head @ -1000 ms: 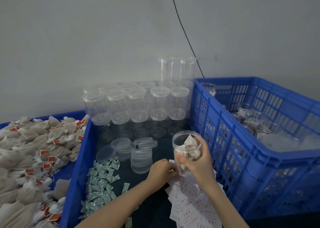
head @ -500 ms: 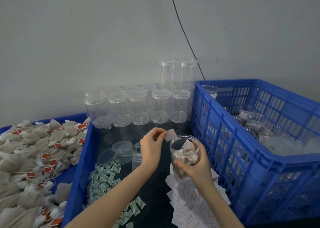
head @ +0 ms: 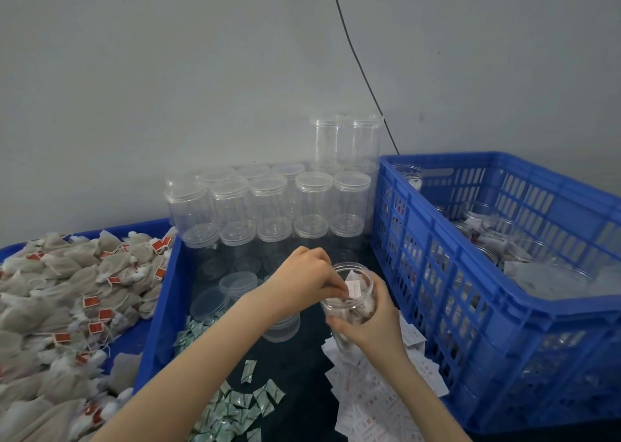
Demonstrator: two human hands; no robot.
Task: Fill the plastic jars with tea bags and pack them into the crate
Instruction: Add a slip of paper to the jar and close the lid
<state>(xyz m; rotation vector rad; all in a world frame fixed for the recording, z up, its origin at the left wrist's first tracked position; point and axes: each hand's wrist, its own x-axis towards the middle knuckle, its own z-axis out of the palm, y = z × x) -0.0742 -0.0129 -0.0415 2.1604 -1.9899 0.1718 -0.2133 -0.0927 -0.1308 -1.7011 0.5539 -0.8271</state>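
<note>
My right hand (head: 371,329) grips a clear plastic jar (head: 349,302) with tea bags inside, held upright and lidless above the dark table. My left hand (head: 304,278) reaches over the jar's mouth, its fingertips pinching a small white paper slip (head: 353,288) that dips into the opening. A heap of beige tea bags (head: 67,293) with red tags fills the blue tray (head: 161,324) on the left. The blue crate (head: 470,273) on the right holds several filled jars (head: 524,253).
Stacked empty lidded jars (head: 279,203) stand against the wall behind my hands. Loose lids (head: 232,285) lie in front of them. Small green-white sachets (head: 235,404) and a pile of white paper slips (head: 379,394) cover the table near me. A black cable (head: 363,71) runs down the wall.
My left hand picked a white slip from the pile, lifted it and has now brought it right into the jar's mouth. The right hand kept the jar almost still.
</note>
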